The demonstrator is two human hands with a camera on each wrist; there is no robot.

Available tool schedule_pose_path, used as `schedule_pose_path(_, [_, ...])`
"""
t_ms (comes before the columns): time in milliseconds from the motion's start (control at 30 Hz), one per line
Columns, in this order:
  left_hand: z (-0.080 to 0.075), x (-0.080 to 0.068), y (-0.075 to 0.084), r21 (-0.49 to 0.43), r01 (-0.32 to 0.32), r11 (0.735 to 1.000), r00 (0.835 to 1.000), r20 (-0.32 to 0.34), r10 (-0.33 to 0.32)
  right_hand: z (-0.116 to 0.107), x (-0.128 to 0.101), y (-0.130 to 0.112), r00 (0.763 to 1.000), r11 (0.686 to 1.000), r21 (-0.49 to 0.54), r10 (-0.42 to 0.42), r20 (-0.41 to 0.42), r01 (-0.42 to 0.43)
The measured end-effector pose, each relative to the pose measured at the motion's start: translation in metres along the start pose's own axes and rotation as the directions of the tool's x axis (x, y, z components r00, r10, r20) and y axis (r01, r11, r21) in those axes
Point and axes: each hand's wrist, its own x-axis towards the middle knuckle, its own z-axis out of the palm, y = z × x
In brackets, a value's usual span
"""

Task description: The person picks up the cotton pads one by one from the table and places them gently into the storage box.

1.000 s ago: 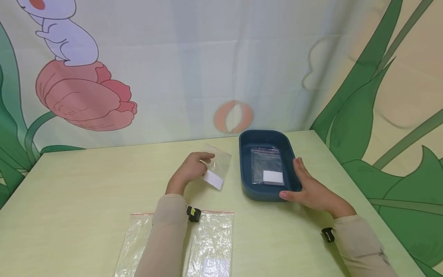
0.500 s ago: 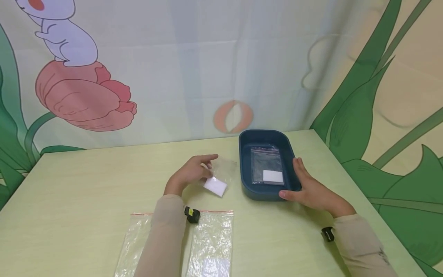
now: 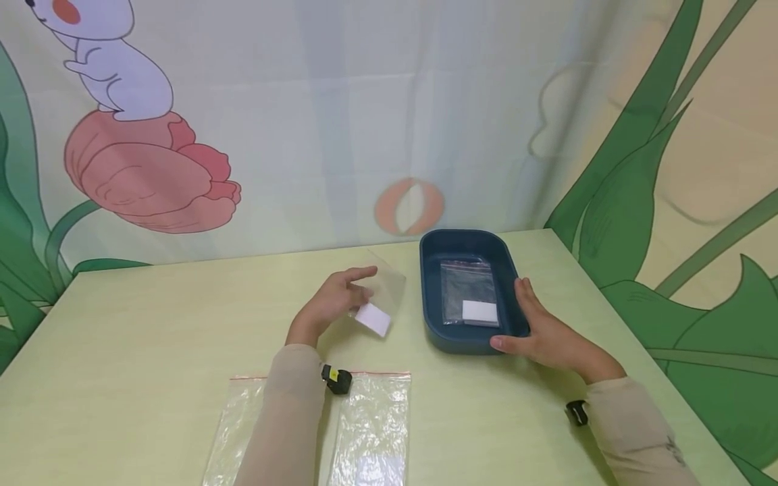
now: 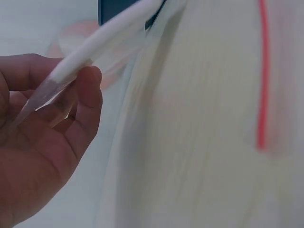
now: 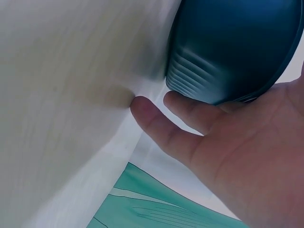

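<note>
Left hand [image 3: 331,304] fingers pinch the bag [image 3: 379,300] just left of the tray [image 3: 433,297], right hand [image 3: 543,331] flat against its wall; I'd keep the pinch firm, tray steady, lifting the bag clear of the rim.

L grip [image 3: 337,297] raised, fingers curled in a pinch, forearm reaching fwd. R grip [image 3: 541,329] lies flat, fingers straight, thumb out; both sleeves beige.

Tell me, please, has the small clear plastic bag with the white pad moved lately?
Yes. The small clear plastic bag, in the left hand, edged back from the dark blue tray.
</note>
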Motion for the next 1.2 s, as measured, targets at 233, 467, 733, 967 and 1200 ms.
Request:
schedule_pose_path(233, [0.0, 0.001, 0.007, 0.009, -0.048, 0.999, 0.999, -0.018, 0.049, 0.0, -0.001, 0.001, 1.0, 1.0, 0.002, -0.004, -0.002, 0.004])
schedule_pose_path(467, [0.0, -0.003, 0.016, -0.018, -0.074, 0.997, 0.997, -0.028, 0.073, 0.0, 0.0, 0.001, 1.0, 1.0, -0.002, -0.003, -0.005, 0.003])
schedule_pose_path(733, [-0.001, -0.001, 0.016, -0.078, -0.092, 0.993, 0.993, -0.079, 0.086, 0.0, 0.0, 0.001, 1.0, 1.0, -0.012, 0.004, -0.005, -0.004])
schedule_pose_path(967, [-0.002, -0.001, 0.019, -0.155, -0.126, 0.98, 0.986, -0.125, 0.107, 0.0, 0.0, 0.0, 1.0, 1.0, -0.02, 0.002, -0.004, -0.002])
schedule_pose_path(1200, [0.001, -0.001, 0.023, -0.204, -0.164, 0.965, 0.981, -0.136, 0.138, -0.001, -0.001, 0.0, 1.0, 1.0, -0.027, 0.003, -0.004, -0.003])
